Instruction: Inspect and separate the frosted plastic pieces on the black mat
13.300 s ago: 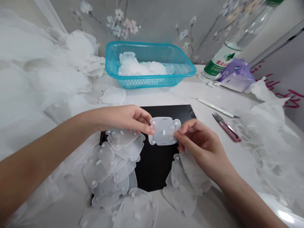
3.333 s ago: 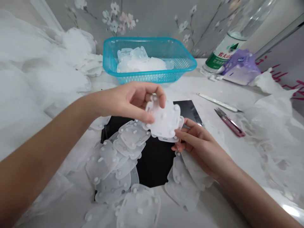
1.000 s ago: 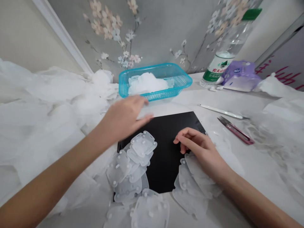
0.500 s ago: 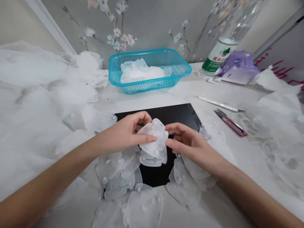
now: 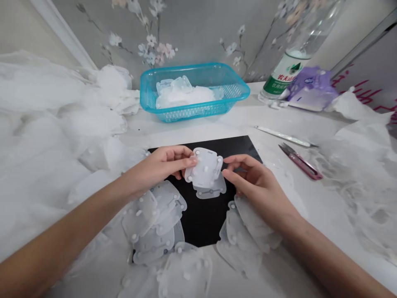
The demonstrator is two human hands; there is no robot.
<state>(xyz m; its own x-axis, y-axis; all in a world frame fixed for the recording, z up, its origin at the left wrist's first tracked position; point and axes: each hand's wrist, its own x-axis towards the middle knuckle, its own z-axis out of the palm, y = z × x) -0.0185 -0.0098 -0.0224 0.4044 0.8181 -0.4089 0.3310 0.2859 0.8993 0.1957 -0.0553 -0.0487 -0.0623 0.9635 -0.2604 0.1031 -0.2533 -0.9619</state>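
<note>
My left hand (image 5: 176, 161) pinches a translucent white plastic piece (image 5: 206, 169) by its left edge, thumb on top. The piece is thin and flat, with small round knobs, slots and side tabs, and is held tilted over a black board (image 5: 204, 223). A similar translucent piece (image 5: 212, 190) shows below it, partly hidden. My right hand (image 5: 248, 174) is at the right edge of the held piece, thumb and index finger apart, with nothing gripped between them. More such pieces (image 5: 186, 271) lie overlapped along the board's near side and by both wrists.
Behind the board stands a blue plastic basket (image 5: 192, 114) holding white pieces. To the right are thread snips (image 5: 300, 161), a thin pen-like tool (image 5: 283, 135), a bottle (image 5: 282, 74) and a purple packet (image 5: 313, 89). White heaps (image 5: 62, 107) cover the left side; more white material (image 5: 366, 174) lies right.
The held piece has moved up and slightly right and turned, showing more of its face. Both hands have moved with it, and my right fingertips have come off its edge.
</note>
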